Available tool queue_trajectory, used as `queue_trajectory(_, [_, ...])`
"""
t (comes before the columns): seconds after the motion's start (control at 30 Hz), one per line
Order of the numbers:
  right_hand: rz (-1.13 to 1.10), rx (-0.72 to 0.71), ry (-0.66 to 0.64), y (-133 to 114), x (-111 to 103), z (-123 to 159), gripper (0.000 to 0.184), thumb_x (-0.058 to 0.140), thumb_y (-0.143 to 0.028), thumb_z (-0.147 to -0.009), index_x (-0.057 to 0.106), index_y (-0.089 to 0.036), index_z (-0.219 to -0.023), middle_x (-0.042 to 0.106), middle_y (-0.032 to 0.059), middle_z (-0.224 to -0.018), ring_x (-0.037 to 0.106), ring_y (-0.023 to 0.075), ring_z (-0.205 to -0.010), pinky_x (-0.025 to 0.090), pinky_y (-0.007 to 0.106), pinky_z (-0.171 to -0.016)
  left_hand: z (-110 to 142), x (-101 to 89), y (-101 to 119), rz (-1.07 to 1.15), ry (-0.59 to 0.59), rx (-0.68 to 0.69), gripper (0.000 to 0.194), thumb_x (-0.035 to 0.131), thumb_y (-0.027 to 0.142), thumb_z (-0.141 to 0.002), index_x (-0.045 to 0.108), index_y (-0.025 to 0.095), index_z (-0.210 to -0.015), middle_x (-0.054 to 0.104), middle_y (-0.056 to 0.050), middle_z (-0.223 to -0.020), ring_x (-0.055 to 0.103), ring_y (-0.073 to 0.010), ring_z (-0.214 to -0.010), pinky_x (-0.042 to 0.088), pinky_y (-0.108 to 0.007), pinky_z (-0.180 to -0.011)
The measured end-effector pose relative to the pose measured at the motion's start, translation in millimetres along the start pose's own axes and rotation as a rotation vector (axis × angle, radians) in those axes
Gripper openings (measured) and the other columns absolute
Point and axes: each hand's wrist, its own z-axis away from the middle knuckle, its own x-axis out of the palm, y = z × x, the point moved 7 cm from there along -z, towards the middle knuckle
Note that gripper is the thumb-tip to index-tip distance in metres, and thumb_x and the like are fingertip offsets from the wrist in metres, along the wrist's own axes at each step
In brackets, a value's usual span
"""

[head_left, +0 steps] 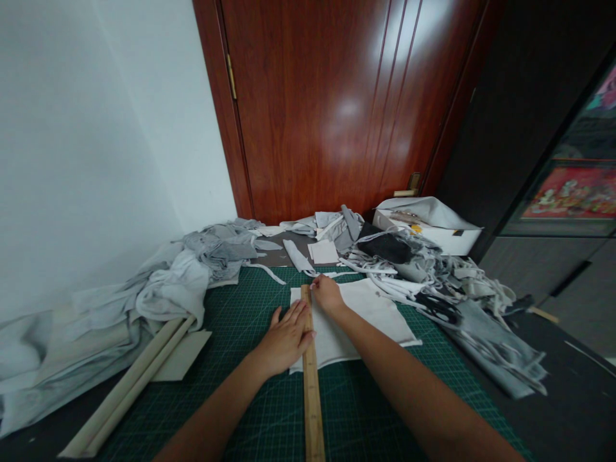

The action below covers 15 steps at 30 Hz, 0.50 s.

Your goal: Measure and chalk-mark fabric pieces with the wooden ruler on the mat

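Observation:
A long wooden ruler (312,391) lies lengthwise on the green cutting mat (240,398), across the left edge of a white fabric piece (366,314). My left hand (285,340) lies flat on the ruler's middle, fingers stretched out and pressing it down. My right hand (326,292) is at the ruler's far end, on the fabric's top corner, fingers curled together as in a pinch. What it pinches is too small to make out.
Heaps of grey and white fabric scraps (192,269) ring the mat on the left, back and right (462,301). A rolled tube (129,385) lies at the left. A white box (433,224) stands by the red-brown door (337,102).

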Motion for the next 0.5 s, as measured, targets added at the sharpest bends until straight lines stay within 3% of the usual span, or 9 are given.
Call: queue_trajectory(0.5, [0.014, -0.025, -0.036, -4, -5, 18, 0.021, 0.052, -0.018, -0.087, 0.068, -0.012, -0.1, 0.07, 0.0112, -0.102, 0.065, 0.0192, -0.096, 0.043, 0.024, -0.08, -1, 1.8, 0, 0.013, 0.022, -0.001, 0.057, 0.032, 0.041, -0.096, 0.027, 0.015, -0.146, 0.024, -0.013, -0.154, 0.019, -0.0259, -0.143, 0.013, -0.053, -0.113])
